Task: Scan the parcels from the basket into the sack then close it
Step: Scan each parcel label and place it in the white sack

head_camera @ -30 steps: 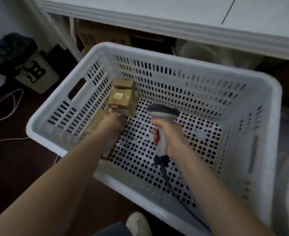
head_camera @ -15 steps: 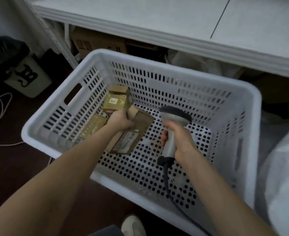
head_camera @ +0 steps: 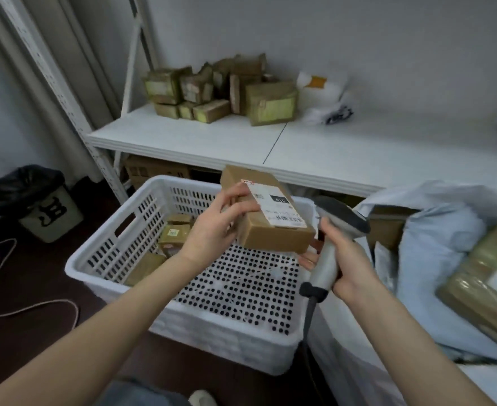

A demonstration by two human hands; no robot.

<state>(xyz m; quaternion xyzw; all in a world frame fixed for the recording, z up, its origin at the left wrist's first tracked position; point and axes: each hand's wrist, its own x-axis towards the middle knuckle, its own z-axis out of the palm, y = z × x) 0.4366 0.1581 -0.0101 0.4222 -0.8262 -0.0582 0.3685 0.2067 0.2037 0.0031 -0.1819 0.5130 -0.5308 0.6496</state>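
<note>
My left hand [head_camera: 216, 225] grips a brown cardboard parcel [head_camera: 270, 227] with a white label facing up, held above the white perforated basket [head_camera: 182, 329]. Just right of the parcel, my right hand [head_camera: 345, 259] holds a grey barcode scanner [head_camera: 333, 227] by its handle, head beside the box. A few small taped parcels [head_camera: 175, 234] lie in the basket's far left corner. The pale sack [head_camera: 434, 244] stands open at the right with wrapped parcels [head_camera: 487, 279] inside.
A white shelf [head_camera: 314, 142] behind the basket carries a pile of several taped boxes [head_camera: 220, 89] and a white bag [head_camera: 323, 98]. A bin with a black liner [head_camera: 36, 200] stands at the left. Cables [head_camera: 13, 288] lie on the dark floor.
My left hand lifted the brown parcel out of the basket and turned its label up. The scanner hand rose beside it. The view tilted up, showing the shelf and the sack.
</note>
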